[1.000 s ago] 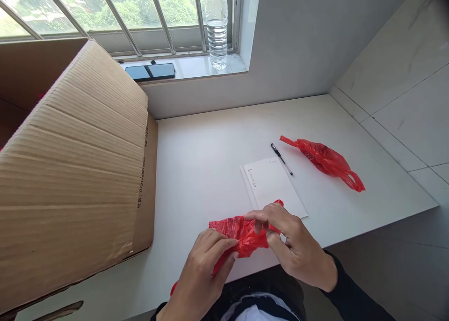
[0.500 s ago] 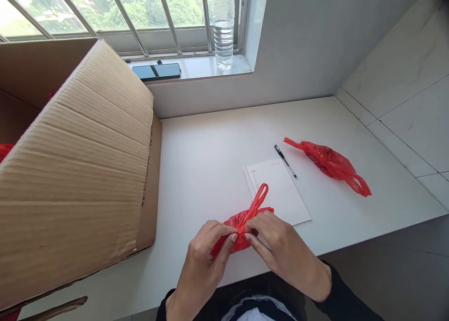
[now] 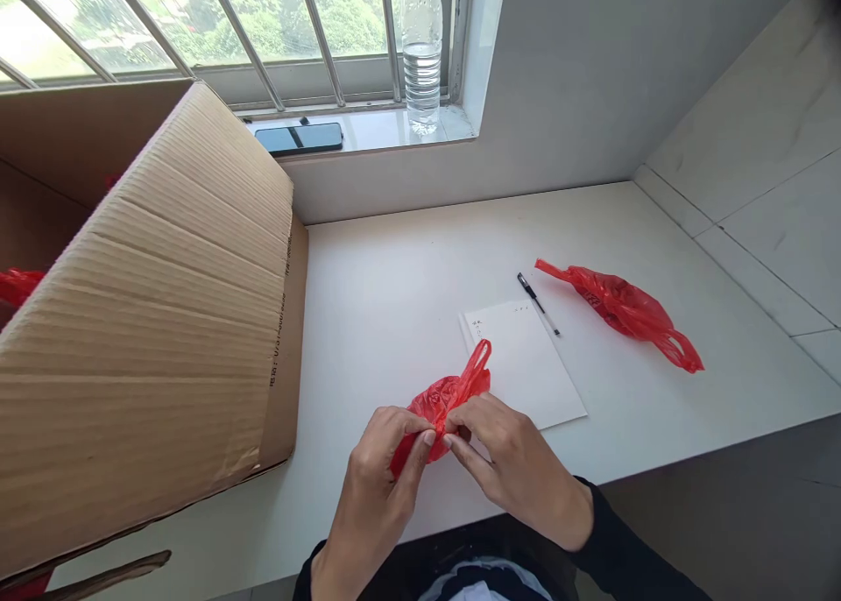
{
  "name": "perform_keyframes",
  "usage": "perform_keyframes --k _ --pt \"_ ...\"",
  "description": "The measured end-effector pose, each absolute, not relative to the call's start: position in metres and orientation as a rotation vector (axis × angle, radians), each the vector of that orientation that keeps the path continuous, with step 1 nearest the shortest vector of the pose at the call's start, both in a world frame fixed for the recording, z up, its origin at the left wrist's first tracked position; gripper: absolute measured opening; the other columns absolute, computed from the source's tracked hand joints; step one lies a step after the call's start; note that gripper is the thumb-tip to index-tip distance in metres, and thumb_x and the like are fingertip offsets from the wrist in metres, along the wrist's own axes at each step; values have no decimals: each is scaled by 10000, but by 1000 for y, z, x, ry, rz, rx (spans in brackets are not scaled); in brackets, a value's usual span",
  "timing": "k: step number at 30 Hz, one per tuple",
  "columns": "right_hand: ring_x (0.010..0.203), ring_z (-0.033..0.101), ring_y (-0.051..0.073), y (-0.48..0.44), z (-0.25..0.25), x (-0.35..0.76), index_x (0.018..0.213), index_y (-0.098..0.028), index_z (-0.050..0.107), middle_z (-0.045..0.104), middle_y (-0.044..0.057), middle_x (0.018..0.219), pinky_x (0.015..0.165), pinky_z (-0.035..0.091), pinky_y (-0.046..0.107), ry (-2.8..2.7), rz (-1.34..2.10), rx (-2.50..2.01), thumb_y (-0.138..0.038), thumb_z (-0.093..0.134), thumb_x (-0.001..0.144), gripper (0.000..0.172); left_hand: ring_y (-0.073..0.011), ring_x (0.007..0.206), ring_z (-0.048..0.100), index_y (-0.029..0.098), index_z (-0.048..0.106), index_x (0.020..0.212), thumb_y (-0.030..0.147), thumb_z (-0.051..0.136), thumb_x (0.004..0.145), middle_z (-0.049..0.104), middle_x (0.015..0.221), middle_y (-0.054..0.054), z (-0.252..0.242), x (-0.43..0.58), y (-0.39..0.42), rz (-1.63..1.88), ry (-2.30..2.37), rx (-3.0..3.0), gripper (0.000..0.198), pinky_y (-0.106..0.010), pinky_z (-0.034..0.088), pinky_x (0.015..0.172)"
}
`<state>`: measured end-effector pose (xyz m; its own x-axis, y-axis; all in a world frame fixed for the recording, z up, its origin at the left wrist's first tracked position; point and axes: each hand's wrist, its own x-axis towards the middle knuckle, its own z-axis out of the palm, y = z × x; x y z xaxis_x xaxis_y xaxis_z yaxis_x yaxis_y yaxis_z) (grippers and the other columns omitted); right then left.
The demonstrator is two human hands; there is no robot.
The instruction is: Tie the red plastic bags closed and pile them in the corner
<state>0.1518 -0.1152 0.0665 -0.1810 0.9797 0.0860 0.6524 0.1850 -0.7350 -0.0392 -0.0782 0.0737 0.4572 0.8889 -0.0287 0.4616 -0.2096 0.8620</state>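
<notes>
A crumpled red plastic bag [image 3: 439, 399] is held just above the white table, near its front edge, with a handle loop pointing up. My left hand [image 3: 385, 470] pinches the gathered plastic between thumb and fingers. Close beside it, my right hand [image 3: 516, 461] pinches the same gathered part from the right. The fingertips nearly meet, and the exact spot between them is partly hidden. Behind my right hand lies a white paper pad [image 3: 532, 356] with small writing. A black and clear pen [image 3: 539, 304] rests along its upper right edge.
On the right of the table [image 3: 387, 277] lies another red bag [image 3: 621, 305]. A large open cardboard box [image 3: 164, 321] fills the left side, with red plastic inside. A phone [image 3: 300, 137] and a water bottle [image 3: 421, 67] are on the windowsill.
Both hands have shifted slightly left with the red bag. Its upper part has changed shape, and the loop leans less far right. The camera view has also moved a little.
</notes>
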Motion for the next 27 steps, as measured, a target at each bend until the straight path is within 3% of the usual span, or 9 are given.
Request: perform_keyframes --k 7,10,14,17,21,24,27 --pt "794 525 186 -122 70 179 914 -242 536 604 2 858 681 422 330 -1751 839 -1641 -231 495 995 92 -198 812 608 246 616 928 529 521 968 644 898 -18 70 -67 -66 689 1633 1540 301 -265 454 581" --pt "938 538 219 -122 71 177 963 -243 545 617 28 991 785 453 365 -1726 838 -1624 -265 561 970 28 -181 804 612 248 618 914 508 518 977 645 885 -2 71 -66 -67 679 1529 1537 286 -275 478 667" --pt "934 555 216 -117 67 158 1118 -246 559 644 33 1032 828 466 383 -1722 855 -1537 -305 619 958 180 -185 837 631 257 634 945 487 516 985 656 909 -3 75 -57 -70 659 1410 1566 261 -285 481 690" --pt "832 553 193 -115 63 148 1007 -239 598 652 11 919 749 459 354 -1770 874 -1519 -218 568 977 47 -201 878 646 260 663 928 510 555 960 673 935 -9 75 -56 -69 660 1482 1560 275 -301 490 728" --pt "829 558 193 -115 63 148 969 -225 601 660 15 912 748 469 358 -1771 871 -1515 -205 579 965 30 -221 921 655 258 693 954 540 576 938 692 980 -24 72 -59 -67 689 1572 1486 306 -323 510 759" --pt "889 568 209 -116 65 150 1029 -228 605 667 25 977 780 481 375 -1820 904 -1517 -207 614 942 90 -225 931 658 257 697 988 542 577 937 691 985 -27 70 -60 -67 727 1590 1474 313 -319 517 729" --pt "843 556 199 -117 67 152 950 -223 587 653 13 918 747 471 366 -1813 922 -1527 -165 594 938 60 -230 924 655 255 691 970 529 582 940 682 976 -32 70 -60 -66 755 1623 1498 297 -308 513 664"
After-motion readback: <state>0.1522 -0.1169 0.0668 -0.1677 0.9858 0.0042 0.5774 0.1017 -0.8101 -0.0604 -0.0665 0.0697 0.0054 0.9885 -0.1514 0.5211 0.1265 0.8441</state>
